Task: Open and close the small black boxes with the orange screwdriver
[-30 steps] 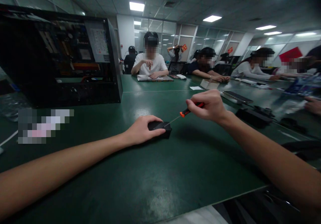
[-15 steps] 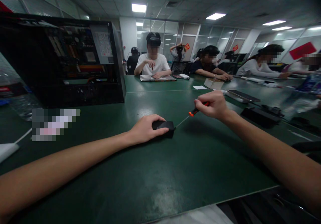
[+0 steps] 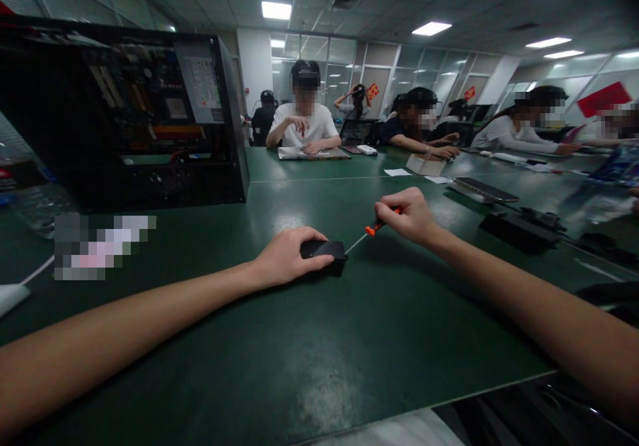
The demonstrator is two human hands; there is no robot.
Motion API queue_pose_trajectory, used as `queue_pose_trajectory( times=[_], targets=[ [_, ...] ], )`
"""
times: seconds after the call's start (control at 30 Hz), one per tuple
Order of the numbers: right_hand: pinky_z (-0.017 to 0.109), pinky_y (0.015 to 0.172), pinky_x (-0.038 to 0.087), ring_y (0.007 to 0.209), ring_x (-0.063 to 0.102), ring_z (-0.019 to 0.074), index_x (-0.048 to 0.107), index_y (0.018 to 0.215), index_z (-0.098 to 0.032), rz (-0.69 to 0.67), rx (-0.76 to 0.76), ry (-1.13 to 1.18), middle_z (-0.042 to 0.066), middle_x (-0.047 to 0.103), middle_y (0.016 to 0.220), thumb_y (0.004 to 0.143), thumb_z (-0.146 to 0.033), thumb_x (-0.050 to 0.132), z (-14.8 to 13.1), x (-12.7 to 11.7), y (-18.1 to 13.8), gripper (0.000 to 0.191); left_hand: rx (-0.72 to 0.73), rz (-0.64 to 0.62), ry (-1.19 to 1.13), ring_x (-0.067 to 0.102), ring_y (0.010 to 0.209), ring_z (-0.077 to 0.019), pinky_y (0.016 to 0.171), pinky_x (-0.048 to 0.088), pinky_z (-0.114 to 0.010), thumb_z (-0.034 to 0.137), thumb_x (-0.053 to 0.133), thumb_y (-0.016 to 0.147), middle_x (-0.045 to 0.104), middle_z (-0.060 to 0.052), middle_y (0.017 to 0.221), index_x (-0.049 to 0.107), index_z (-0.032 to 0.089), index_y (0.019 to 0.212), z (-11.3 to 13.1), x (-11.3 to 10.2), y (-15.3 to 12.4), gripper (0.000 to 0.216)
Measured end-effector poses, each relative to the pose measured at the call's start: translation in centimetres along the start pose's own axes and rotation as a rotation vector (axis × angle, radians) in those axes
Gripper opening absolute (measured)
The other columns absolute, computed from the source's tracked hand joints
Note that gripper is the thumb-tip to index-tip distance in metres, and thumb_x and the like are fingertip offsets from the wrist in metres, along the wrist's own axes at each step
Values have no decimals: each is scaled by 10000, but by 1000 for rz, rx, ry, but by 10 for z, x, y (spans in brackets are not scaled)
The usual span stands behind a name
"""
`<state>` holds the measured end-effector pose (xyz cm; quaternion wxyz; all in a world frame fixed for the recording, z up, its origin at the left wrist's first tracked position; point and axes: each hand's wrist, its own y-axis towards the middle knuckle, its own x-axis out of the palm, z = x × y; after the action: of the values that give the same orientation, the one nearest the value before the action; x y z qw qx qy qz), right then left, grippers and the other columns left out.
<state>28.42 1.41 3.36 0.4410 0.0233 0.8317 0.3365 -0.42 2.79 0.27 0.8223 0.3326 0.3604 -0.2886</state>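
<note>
A small black box-like device [image 3: 327, 254] lies on the green table [image 3: 349, 339] in the middle of the view. My left hand [image 3: 287, 256] is wrapped over its left side and holds it down. My right hand [image 3: 407, 215] grips a small screwdriver [image 3: 375, 227] with an orange and black handle. Its thin metal shaft slants down to the left, and the tip sits at the device's right upper edge.
An open black computer case [image 3: 124, 116] stands at the back left. A black tool or adapter [image 3: 522, 227] and a flat dark slab [image 3: 479, 191] lie to the right. Several people sit working along the far side. A white object [image 3: 10, 296] lies at the left edge.
My right hand drew the screwdriver away to the right, then brought it back left and lower, so its tip is at the device again. My left hand stayed on the device.
</note>
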Motion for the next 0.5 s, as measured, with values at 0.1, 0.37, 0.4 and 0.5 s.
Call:
queue_pose_trajectory(
  times=[0.1,0.37,0.4,0.5],
  targets=[
    [288,520,296,475,382,109,523,507,-195,-62,61,92,17,537,494,858,-454,496,13,8,1,437,15,3,-1,697,958,-250,830,502,-336,461,699,888,761,-77,1086,716,177,1127,-1,0,0,372],
    [284,568,318,550,398,113,507,559,-183,-275,274,305,-6,460,554,844,-582,479,28,39,1,491,43,1,-22,696,979,-247,867,500,-336,435,712,890,761,-85,1104,715,166,1143,-2,2,0,370],
    [285,574,319,558,400,114,522,580,-177,-303,272,297,-4,467,571,856,-607,463,26,43,0,514,42,1,-22,696,978,-247,867,501,-336,433,714,888,762,-83,1104,715,169,1146,-2,2,-1,369],
    [285,592,311,584,391,116,541,634,-171,-342,229,244,-9,461,605,890,-658,408,22,50,-1,566,37,-4,-34,697,981,-250,876,505,-341,428,716,882,764,-88,1115,716,167,1149,-3,2,-1,373]
  ],
)
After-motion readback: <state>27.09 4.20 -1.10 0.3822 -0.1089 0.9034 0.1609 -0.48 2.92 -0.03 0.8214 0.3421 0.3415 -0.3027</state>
